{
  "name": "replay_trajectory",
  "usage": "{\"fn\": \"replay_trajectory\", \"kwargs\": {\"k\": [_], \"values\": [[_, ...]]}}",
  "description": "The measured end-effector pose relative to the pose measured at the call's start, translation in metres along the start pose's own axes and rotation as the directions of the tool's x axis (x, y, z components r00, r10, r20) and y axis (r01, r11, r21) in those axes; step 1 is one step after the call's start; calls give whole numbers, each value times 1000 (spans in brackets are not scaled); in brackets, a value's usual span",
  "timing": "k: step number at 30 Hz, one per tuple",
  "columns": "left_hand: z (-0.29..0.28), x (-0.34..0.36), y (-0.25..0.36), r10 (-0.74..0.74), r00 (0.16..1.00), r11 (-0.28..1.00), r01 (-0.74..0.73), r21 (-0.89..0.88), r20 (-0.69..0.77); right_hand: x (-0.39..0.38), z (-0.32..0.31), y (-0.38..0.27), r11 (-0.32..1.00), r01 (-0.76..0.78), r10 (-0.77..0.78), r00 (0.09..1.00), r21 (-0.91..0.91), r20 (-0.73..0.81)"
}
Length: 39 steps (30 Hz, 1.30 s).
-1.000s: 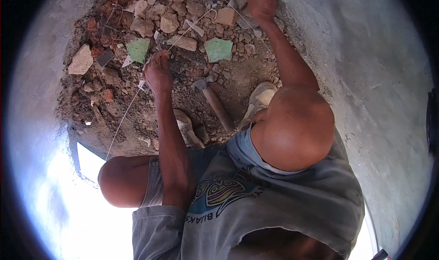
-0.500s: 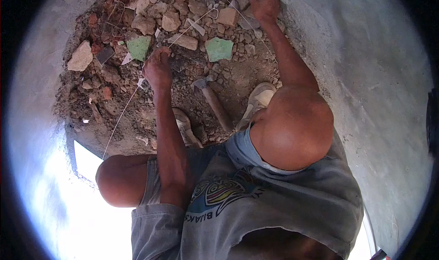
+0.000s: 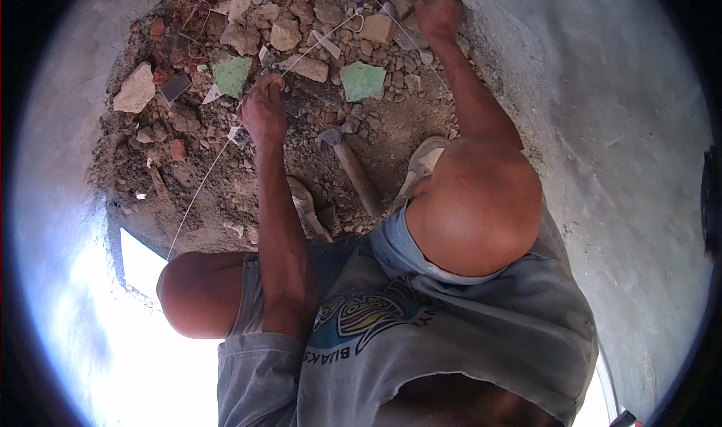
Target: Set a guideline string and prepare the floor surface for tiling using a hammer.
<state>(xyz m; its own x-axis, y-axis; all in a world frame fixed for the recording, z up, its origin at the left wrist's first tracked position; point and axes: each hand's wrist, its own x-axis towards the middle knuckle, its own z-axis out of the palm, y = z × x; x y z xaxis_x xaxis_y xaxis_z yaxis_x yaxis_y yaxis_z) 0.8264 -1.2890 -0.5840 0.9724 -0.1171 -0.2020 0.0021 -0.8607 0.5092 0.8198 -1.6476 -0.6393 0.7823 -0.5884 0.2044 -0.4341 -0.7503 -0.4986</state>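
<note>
My left hand (image 3: 263,113) is closed on a thin white string (image 3: 320,42) above the rubble. From this hand the string runs up to the right to a small loop, and another length (image 3: 198,190) trails down toward my left knee. My right hand (image 3: 439,10) is up at the far right, against the base of the wall, its fingers curled; what they hold, if anything, is hidden. A further stretch of string (image 3: 406,32) slants down past my right forearm. Between my feet lies a hammer (image 3: 350,171) with a wooden handle.
Broken stones (image 3: 286,34) and dirt cover the ground. Two green flat fragments (image 3: 362,81) lie among them, with a pale slab (image 3: 134,89) at the left. A grey plastered wall (image 3: 602,126) rises close on the right, and another wall (image 3: 68,126) stands on the left.
Little differs. The ground and hands sit slightly shifted to the right in the picture, and both hands keep about the same place and grip.
</note>
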Motion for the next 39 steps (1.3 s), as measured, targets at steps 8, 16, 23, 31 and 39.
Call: {"fn": "replay_trajectory", "kwargs": {"k": [8,16,23,31,39], "values": [[5,-4,-1,-47,997,999,48,-19,63,-6,-22,-1,985,-173,173,967,-19,185],[-2,-14,4,-16,999,1000,16,0,-37,-11,-17,11,978,-194,175,964,76,201],[-4,-9,0,-28,999,1000,28,-3,-16,-19,-24,10,968,-125,80,976,216,203],[-4,-7,3,-100,992,995,101,-13,73,-27,-45,-6,997,71,-64,949,-10,307],[1,17,22,124,979,987,-104,-122,163,-26,-56,-11,948,202,-101,924,-247,368]]}}
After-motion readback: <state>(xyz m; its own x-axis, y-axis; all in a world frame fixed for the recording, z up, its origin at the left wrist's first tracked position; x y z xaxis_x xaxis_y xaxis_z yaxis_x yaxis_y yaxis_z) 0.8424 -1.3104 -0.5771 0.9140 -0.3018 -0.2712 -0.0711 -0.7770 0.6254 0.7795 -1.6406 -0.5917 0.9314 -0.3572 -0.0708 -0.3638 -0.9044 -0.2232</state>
